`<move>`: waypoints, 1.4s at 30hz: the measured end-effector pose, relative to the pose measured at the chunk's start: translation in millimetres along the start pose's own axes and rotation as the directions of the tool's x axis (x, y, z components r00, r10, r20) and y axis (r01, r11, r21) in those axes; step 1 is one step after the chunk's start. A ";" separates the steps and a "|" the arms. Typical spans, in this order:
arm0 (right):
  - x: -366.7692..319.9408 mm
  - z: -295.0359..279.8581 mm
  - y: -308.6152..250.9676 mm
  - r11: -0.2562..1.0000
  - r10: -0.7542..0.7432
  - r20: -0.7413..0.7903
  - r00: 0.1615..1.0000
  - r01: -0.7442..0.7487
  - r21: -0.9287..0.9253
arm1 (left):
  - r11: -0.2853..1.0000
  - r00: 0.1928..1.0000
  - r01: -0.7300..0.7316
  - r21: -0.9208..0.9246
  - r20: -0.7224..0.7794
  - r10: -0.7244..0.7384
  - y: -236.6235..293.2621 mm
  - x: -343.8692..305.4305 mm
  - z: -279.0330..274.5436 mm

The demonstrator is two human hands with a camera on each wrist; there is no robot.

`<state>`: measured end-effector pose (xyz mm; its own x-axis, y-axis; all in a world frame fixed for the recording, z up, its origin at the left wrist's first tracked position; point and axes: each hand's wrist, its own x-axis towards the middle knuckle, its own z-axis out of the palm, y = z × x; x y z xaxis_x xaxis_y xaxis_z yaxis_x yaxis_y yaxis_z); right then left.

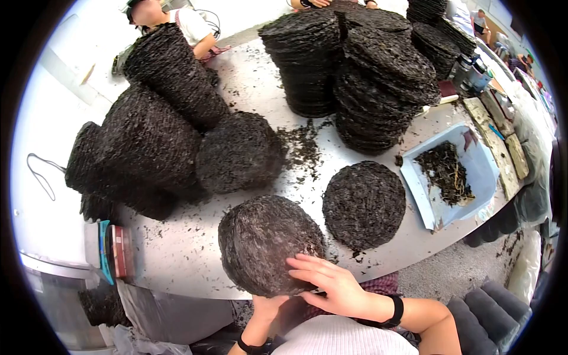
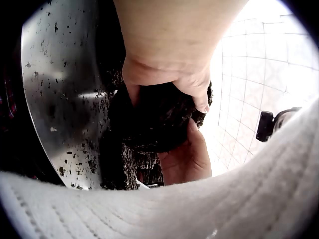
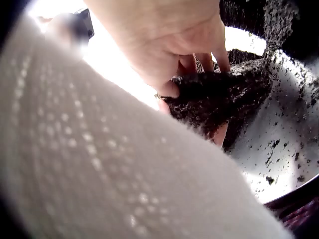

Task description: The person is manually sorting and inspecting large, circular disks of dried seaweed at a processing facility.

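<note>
A thick round cake of dark dried seaweed [image 1: 263,239] is tilted up in front of me, over the table's near edge. My left hand [image 1: 270,306] grips its near side from below, and its fingers are mostly hidden in the head view. With fingers spread over the upper face and thumb at the near rim, my right hand [image 1: 336,290] holds the right side. The left wrist view has dark layers [image 2: 159,114] between both hands. To the right, a flat round seaweed cake [image 1: 364,204] lies on the table; another seaweed cake [image 1: 239,152] leans farther back, against tall stacks.
Tall seaweed stacks [image 1: 145,142] stand at the left, and more stacks [image 1: 384,86] at the back. A blue tray [image 1: 488,171] with scraps sits at the right. Crumbs litter the white table [image 1: 183,260]. Small boxes [image 1: 122,251] stand at the left edge. Other people are across the table.
</note>
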<state>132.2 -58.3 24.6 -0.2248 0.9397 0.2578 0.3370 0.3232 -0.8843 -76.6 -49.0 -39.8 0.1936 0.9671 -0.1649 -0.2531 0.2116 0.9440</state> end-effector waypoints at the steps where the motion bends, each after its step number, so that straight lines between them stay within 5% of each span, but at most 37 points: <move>1: -0.1 -0.6 -2.9 0.999 0.047 -0.039 0.998 -0.046 0.021 | 0.998 1.000 -0.019 -0.065 -0.021 0.018 2.6 1.5 2.5; 5: -15.7 -18.8 2.4 0.981 0.187 -0.333 0.924 -0.155 0.119 | 0.999 0.999 -0.034 0.023 -0.015 0.034 6.3 -1.5 -0.1; 7: -39.3 -21.1 22.2 0.930 0.368 -0.602 0.709 -0.280 0.239 | 0.999 0.999 -0.035 0.018 -0.030 0.036 6.6 -3.8 -0.7; 9: -45.2 -41.0 39.5 0.847 0.487 -0.689 0.537 -0.097 0.523 | 1.000 1.000 0.027 0.016 -0.002 -0.027 5.8 0.0 -0.2; 11: -52.6 -55.6 59.2 0.815 0.519 -0.683 0.513 -0.057 0.577 | 0.995 0.995 0.095 0.030 0.006 -0.096 10.3 -1.1 4.3; 13: -67.8 -47.5 78.7 0.895 0.373 -0.817 0.439 -0.403 0.192 | 0.994 0.995 0.099 0.047 0.028 -0.100 8.2 1.4 6.7; 17: -61.2 -40.8 51.8 0.889 0.247 -0.683 0.688 -0.441 -0.122 | 0.994 0.996 0.090 0.053 -0.009 -0.090 11.6 4.5 10.6; 21: -60.2 -49.5 43.1 0.855 0.163 -0.651 0.741 -0.436 -0.282 | 0.997 0.999 0.019 -0.071 -0.033 -0.021 12.6 6.2 11.5; 23: -69.5 -59.2 48.2 0.855 0.192 -0.712 0.676 -0.471 -0.218 | 0.999 0.999 -0.026 -0.040 -0.019 0.026 12.2 6.0 8.2; 26: -101.2 -58.9 81.1 0.898 0.426 -0.769 0.476 -0.325 0.296 | 0.998 0.999 -0.046 -0.037 -0.028 0.045 11.8 6.5 12.9; 29: -120.7 -58.9 73.8 0.626 0.778 -0.529 0.341 -0.341 0.701 | 0.999 0.999 -0.026 -0.041 0.043 0.028 5.4 9.6 12.0; 34: -132.0 -49.5 99.4 0.553 0.826 -0.405 0.392 -0.425 0.717 | 0.996 0.999 0.015 -0.090 -0.045 -0.019 11.1 11.9 31.7; 37: -109.7 -47.8 91.8 0.748 0.662 -0.671 0.334 -0.243 0.618 | 0.999 0.999 -0.030 0.022 -0.032 0.031 16.4 17.7 39.6; 40: -116.1 -51.0 114.6 0.851 0.459 -0.770 0.443 -0.467 0.239 | 0.998 0.995 -0.059 -0.006 -0.079 0.059 16.5 21.1 40.4; 42: -115.4 -52.3 117.4 0.831 0.468 -0.773 0.429 -0.511 0.220 | 0.995 0.997 -0.023 -0.094 -0.080 0.015 26.2 23.6 44.4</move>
<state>245.5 -123.0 -88.6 0.7679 0.6406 -0.0026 0.1942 -0.2366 -0.9520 -36.6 -26.9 -6.3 0.1133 0.9784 -0.1727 -0.3456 0.2018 0.9164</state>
